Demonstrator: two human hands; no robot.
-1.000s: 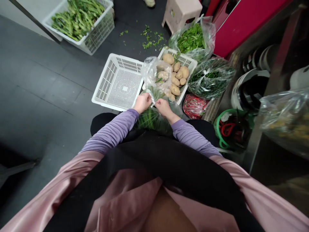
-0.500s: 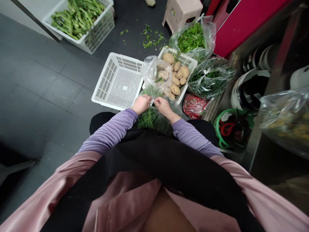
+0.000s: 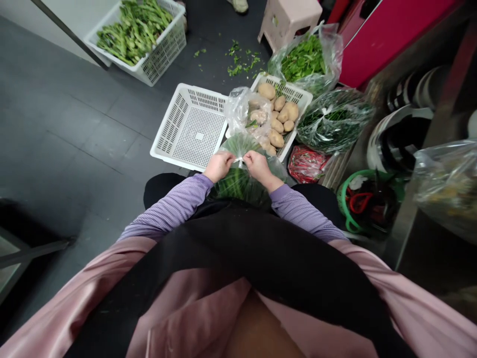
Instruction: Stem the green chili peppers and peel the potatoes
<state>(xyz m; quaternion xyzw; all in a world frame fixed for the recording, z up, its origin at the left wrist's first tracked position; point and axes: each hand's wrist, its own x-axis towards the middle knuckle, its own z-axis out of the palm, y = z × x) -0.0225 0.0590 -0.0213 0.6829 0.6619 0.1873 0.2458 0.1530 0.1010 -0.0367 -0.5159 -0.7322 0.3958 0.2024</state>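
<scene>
Between my knees rests a clear plastic bag (image 3: 233, 185) of long green vegetables, its neck gathered into a white knot. My left hand (image 3: 218, 166) pinches one end of the knotted plastic from the left. From the right, my right hand (image 3: 258, 166) pinches the other end, and a short white strip shows between the two. Just beyond the knot, a clear bag (image 3: 242, 112) with pale contents lies over the edge of a white basket (image 3: 303, 94) of potatoes (image 3: 283, 115). An empty white basket (image 3: 158, 144) stands beyond my left hand.
Another basket (image 3: 164, 59) holds green stalks at the upper left. Right of the potatoes are bags of leafy greens (image 3: 305, 59), dark greens (image 3: 335, 119) and red chillies (image 3: 307, 164). A green basket (image 3: 348, 219), a metal shelf (image 3: 406, 223) and a stool (image 3: 288, 22) stand nearby.
My hands have drawn slightly apart, stretching the plastic ends so the white knot shows more clearly. The whole view has shifted a little, moving the surroundings rightward.
</scene>
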